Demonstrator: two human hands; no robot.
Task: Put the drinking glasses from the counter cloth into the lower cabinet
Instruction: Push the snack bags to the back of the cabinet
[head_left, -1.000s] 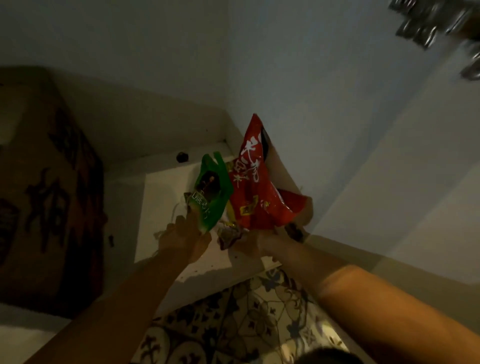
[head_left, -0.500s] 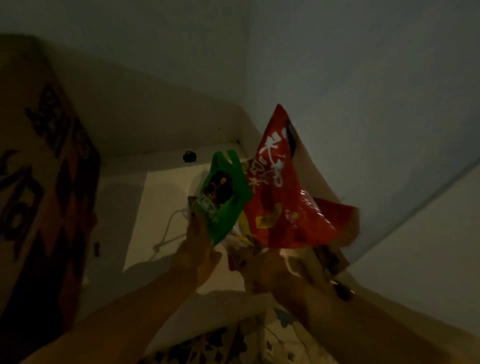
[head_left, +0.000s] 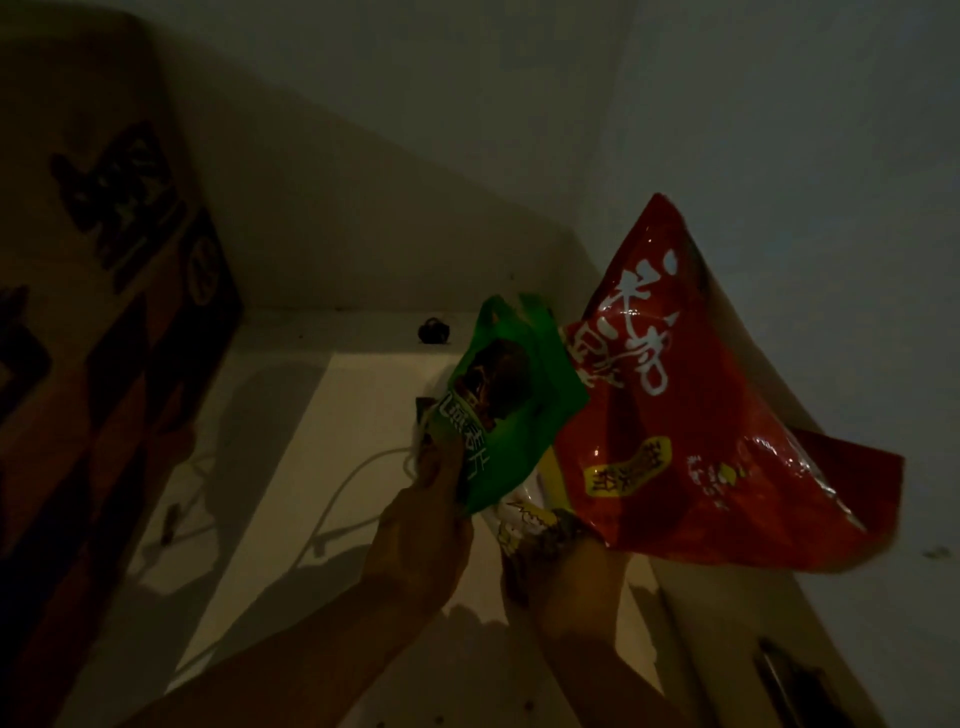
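Note:
I look into a dim lower cabinet with a pale floor (head_left: 291, 467). My left hand (head_left: 426, 525) grips a green snack packet (head_left: 506, 410) by its lower edge. My right hand (head_left: 566, 571) holds the bottom of a large red snack bag (head_left: 691, 431), along with some smaller yellow and white wrappers (head_left: 519, 519) bunched between the two bags. Both bags are raised off the cabinet floor, near the right wall. No drinking glass or counter cloth is in view.
A brown printed cardboard box (head_left: 93, 332) fills the cabinet's left side. A white cord (head_left: 343, 483) lies across the floor. A small dark object (head_left: 434, 331) sits at the back edge. Pale cabinet walls (head_left: 779, 130) close the back and right.
The view has pushed deeper into the cabinet and grown darker; the patterned floor tiles have dropped out of sight. Both hands keep their hold on the bags, now seen larger and nearer.

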